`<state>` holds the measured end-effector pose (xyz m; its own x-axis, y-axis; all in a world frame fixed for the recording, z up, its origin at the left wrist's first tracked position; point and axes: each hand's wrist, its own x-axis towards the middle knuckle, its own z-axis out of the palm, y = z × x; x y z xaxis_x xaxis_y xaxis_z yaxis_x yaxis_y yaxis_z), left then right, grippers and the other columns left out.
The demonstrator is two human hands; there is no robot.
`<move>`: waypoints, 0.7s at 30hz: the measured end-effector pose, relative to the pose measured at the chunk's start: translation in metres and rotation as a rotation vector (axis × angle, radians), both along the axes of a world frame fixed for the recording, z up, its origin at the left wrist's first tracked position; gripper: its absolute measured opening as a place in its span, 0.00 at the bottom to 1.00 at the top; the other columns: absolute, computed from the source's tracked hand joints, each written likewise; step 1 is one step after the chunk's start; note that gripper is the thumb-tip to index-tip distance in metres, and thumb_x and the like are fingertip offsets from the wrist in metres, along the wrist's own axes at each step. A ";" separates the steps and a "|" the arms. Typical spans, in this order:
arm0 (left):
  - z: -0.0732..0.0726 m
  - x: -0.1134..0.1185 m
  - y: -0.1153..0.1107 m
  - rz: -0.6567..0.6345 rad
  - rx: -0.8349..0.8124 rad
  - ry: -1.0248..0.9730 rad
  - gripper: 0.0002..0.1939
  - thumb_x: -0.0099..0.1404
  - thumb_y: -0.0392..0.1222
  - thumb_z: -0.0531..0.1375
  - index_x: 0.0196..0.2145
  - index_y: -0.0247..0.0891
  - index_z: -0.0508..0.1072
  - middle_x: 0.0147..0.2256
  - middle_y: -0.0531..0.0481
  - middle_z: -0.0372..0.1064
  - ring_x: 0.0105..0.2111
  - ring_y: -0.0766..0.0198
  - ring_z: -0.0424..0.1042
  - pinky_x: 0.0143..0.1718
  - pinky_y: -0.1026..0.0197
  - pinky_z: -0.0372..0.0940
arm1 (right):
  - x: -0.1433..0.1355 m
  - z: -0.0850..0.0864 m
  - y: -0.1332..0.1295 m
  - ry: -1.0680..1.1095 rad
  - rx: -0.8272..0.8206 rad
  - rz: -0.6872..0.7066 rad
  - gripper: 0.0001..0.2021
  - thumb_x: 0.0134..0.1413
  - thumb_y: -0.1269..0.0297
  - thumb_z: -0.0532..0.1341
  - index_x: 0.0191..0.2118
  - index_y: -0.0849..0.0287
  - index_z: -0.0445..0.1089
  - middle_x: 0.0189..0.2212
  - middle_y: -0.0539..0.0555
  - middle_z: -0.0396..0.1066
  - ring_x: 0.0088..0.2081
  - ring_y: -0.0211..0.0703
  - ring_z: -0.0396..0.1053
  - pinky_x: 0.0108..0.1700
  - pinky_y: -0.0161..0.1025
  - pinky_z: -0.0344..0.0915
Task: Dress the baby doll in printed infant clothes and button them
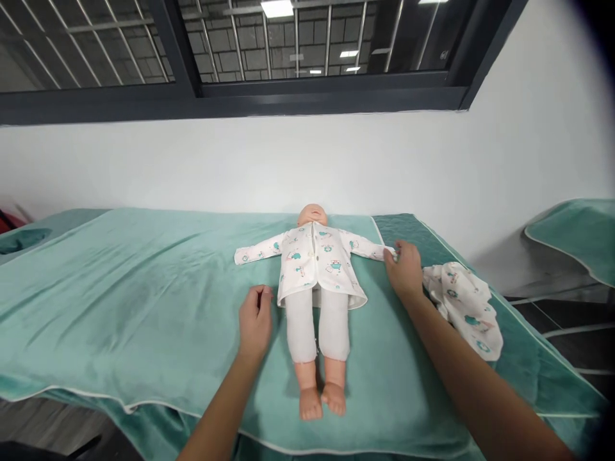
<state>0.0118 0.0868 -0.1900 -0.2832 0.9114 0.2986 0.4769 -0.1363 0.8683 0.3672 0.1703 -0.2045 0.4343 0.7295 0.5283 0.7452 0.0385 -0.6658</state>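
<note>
Clock centred on white patterned jacket (307, 259). Nearest, at 6: bare feet (311, 404) of doll (301, 326), lying face up on green cover (144, 314). At 8, near doll's legs: left hand (255, 317), fingers curled narrow. At 4: crumpled patterned cloth (466, 310). At 3: right hand (405, 269), fingers pinching end of jacket's sleeve (368, 248). At 12: doll's head (312, 213), then white wall (240, 160), dark-framed window (307, 96).

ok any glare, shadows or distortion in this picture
Head view: glare patches in the window; head view: shadow on the wall by the far-right green cloth; head view: dark, blurred right corners, slanting window side suggesting wide-angle stretch; head view: doll fairly sharp.
</note>
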 end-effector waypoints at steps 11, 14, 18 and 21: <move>0.000 0.002 0.000 0.022 -0.045 0.041 0.13 0.69 0.51 0.52 0.34 0.42 0.70 0.29 0.54 0.70 0.31 0.62 0.67 0.33 0.62 0.60 | 0.035 -0.023 0.022 0.240 -0.143 0.008 0.19 0.48 0.60 0.59 0.46 0.62 0.73 0.39 0.59 0.75 0.36 0.45 0.71 0.44 0.43 0.68; 0.001 0.003 -0.001 0.016 -0.046 0.055 0.13 0.68 0.51 0.52 0.33 0.41 0.70 0.28 0.54 0.70 0.31 0.62 0.67 0.33 0.62 0.60 | 0.037 -0.024 0.024 0.271 -0.130 0.039 0.19 0.48 0.63 0.59 0.46 0.62 0.73 0.39 0.59 0.76 0.36 0.44 0.72 0.43 0.41 0.68; 0.002 0.003 -0.001 -0.001 -0.046 0.064 0.14 0.68 0.50 0.52 0.33 0.40 0.71 0.28 0.54 0.71 0.31 0.62 0.68 0.33 0.62 0.59 | 0.043 -0.024 0.033 0.248 -0.113 0.011 0.17 0.46 0.65 0.58 0.43 0.61 0.75 0.39 0.59 0.76 0.38 0.47 0.71 0.46 0.45 0.66; 0.001 0.003 0.000 -0.015 -0.051 0.074 0.14 0.68 0.50 0.52 0.32 0.40 0.71 0.27 0.54 0.70 0.30 0.62 0.67 0.33 0.62 0.59 | 0.049 -0.022 0.039 0.227 -0.065 -0.020 0.18 0.48 0.66 0.57 0.45 0.61 0.74 0.43 0.61 0.75 0.43 0.50 0.70 0.51 0.48 0.63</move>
<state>0.0146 0.0870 -0.1892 -0.2486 0.9299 0.2710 0.5385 -0.0998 0.8367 0.4160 0.2097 -0.2262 0.5513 0.7492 0.3672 0.5759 -0.0233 -0.8172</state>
